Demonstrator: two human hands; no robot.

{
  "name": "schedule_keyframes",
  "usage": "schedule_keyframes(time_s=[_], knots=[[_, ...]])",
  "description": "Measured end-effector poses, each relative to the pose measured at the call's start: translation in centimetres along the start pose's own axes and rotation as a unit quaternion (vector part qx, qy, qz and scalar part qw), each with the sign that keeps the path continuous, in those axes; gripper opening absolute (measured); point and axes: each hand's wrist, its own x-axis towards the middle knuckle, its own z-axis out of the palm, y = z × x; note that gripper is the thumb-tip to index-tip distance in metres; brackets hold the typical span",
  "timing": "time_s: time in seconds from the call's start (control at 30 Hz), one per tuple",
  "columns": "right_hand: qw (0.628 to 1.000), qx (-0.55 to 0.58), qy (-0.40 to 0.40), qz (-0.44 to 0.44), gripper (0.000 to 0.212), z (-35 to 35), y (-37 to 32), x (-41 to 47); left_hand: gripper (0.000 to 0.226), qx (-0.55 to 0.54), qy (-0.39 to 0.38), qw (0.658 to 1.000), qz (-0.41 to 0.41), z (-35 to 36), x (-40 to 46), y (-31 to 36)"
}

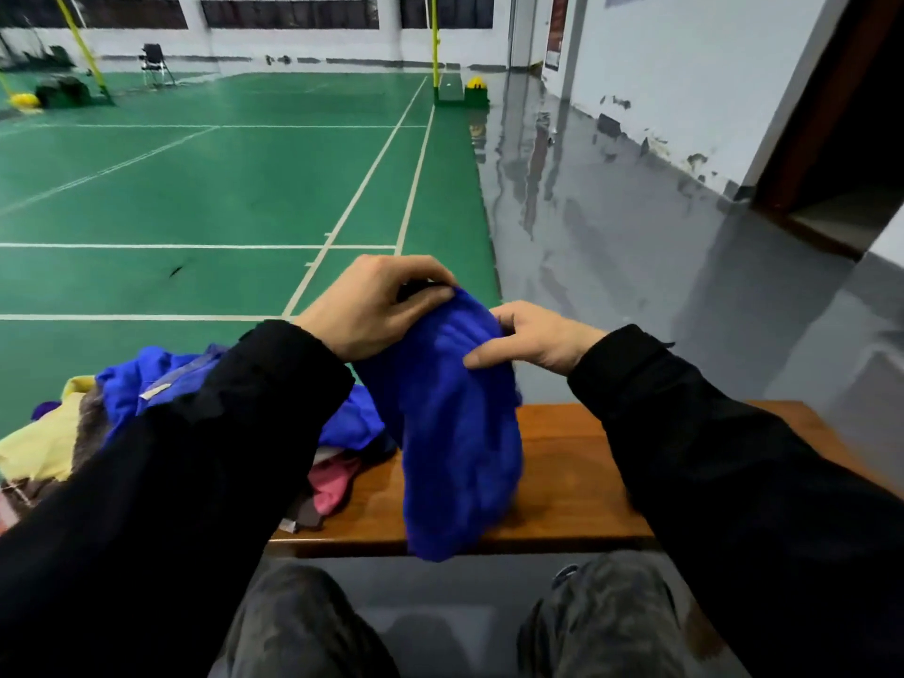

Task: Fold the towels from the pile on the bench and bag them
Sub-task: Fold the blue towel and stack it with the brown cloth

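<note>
green court flooring with white lines stretches wide beyond a smooth wooden bench, its right half bare up to the near edge. above it, the left hand pinches the top of a soft blue towel while the right hand grips its side. the rumpled pile lies left on the bench.

Towel: solid royal blue. Pile: blue, pale yellow, pink, brown, purple. Bench: reddish-brown wood. Sleeves: black. Court: green, white lines.
</note>
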Motion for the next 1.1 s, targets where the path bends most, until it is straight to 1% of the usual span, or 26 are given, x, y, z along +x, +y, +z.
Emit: schedule_keyframes(time_s=[0.1, 0.17, 0.2, 0.23, 0.27, 0.3, 0.33, 0.37, 0.43, 0.5, 0.53, 0.57, 0.6, 0.63, 0.67, 0.73, 0.8, 0.83, 0.87, 0.93, 1.0, 1.07, 1.1], knots=[[0.996, 0.083, 0.044, -0.007, 0.051, -1.8, 0.1, -1.6, 0.030, 0.008, -0.017, 0.999, -0.026, -0.4, 0.5, 0.4], [0.992, 0.109, 0.067, -0.001, 0.063, -3.2, -0.4, -2.7, 0.036, -0.011, -0.041, 0.997, -0.062, -0.8, 0.8, 0.6], [0.991, 0.113, 0.072, -0.001, 0.060, -3.9, -0.7, -3.2, 0.036, -0.019, -0.057, 0.995, -0.080, -1.0, 1.0, 0.6], [0.991, 0.110, 0.076, -0.003, 0.051, -4.5, -1.0, -3.6, 0.033, -0.015, -0.075, 0.993, -0.092, -1.2, 1.2, 0.5], [0.992, 0.091, 0.086, -0.005, 0.037, -5.1, -1.3, -3.9, 0.028, 0.002, -0.090, 0.991, -0.102, -1.3, 1.3, 0.2], [0.993, 0.048, 0.104, -0.004, 0.022, -5.6, -1.6, -4.2, 0.023, 0.023, -0.102, 0.988, -0.115, -1.5, 1.4, -0.2], [0.991, -0.013, 0.130, -0.003, 0.018, -6.2, -1.7, -4.3, 0.019, 0.041, -0.107, 0.985, -0.130, -1.6, 1.5, -0.5], [0.984, -0.076, 0.159, 0.006, 0.025, -7.0, -1.6, -4.3, 0.015, 0.046, -0.103, 0.983, -0.145, -1.7, 1.5, -0.8], [0.958, -0.179, 0.221, 0.026, 0.030, -8.9, -1.0, -4.2, 0.011, 0.038, -0.070, 0.983, -0.167, -1.7, 1.7, -1.2], [0.915, -0.264, 0.304, 0.021, 0.028, -10.6, -0.5, -4.2, 0.008, 0.056, 0.001, 0.984, -0.169, -1.4, 2.4, -0.9], [0.890, -0.295, 0.348, 0.017, 0.027, -11.3, -0.2, -4.3, 0.010, 0.066, 0.047, 0.982, -0.169, -1.3, 2.7, -0.8], [0.869, -0.310, 0.386, 0.013, 0.027, -11.7, 0.0, -4.5, 0.014, 0.065, 0.093, 0.979, -0.168, -1.2, 3.0, -0.6], [0.856, -0.313, 0.411, 0.000, 0.028, -11.8, 0.0, -5.0, 0.018, 0.052, 0.132, 0.977, -0.159, -1.2, 3.1, -0.4], [0.852, -0.304, 0.426, -0.011, 0.029, -11.7, 0.1, -5.5, 0.021, 0.031, 0.159, 0.977, -0.141, -1.0, 2.9, -0.2], [0.858, -0.284, 0.428, -0.021, 0.028, -11.5, 0.2, -6.2, 0.024, 0.012, 0.174, 0.978, -0.119, -0.8, 2.5, -0.1], [0.886, -0.239, 0.397, -0.029, 0.022, -10.2, 1.2, -7.6, 0.026, -0.010, 0.170, 0.982, -0.083, 0.4, 0.8, 0.0], [0.926, -0.186, 0.329, -0.012, 0.023, -8.0, 3.3, -9.0, 0.025, -0.019, 0.139, 0.988, -0.060, 2.6, -1.9, 0.1], [0.939, -0.180, 0.292, 0.007, 0.023, -6.9, 5.0, -9.6, 0.024, -0.016, 0.115, 0.992, -0.053, 4.1, -3.5, -0.1], [0.943, -0.205, 0.259, 0.033, 0.024, -5.6, 7.1, -10.2, 0.025, -0.006, 0.086, 0.995, -0.053, 5.8, -5.3, -0.4], [0.933, -0.288, 0.191, 0.101, 0.028, -3.1, 11.7, -11.2, 0.029, 0.016, 0.022, 0.996, -0.079, 9.9, -9.2, -1.9], [0.915, -0.342, 0.127, 0.173, 0.034, -0.4, 16.3, -12.1, 0.034, 0.036, -0.064, 0.989, -0.129, 14.0, -13.1, -3.4], [0.896, -0.376, 0.089, 0.220, 0.030, 2.2, 20.1, -13.0, 0.037, 0.052, -0.171, 0.966, -0.186, 17.4, -16.3, -4.1], [0.889, -0.384, 0.080, 0.236, 0.026, 3.1, 21.2, -13.3, 0.037, 0.065, -0.210, 0.955, -0.199, 18.6, -17.4, -4.2]])
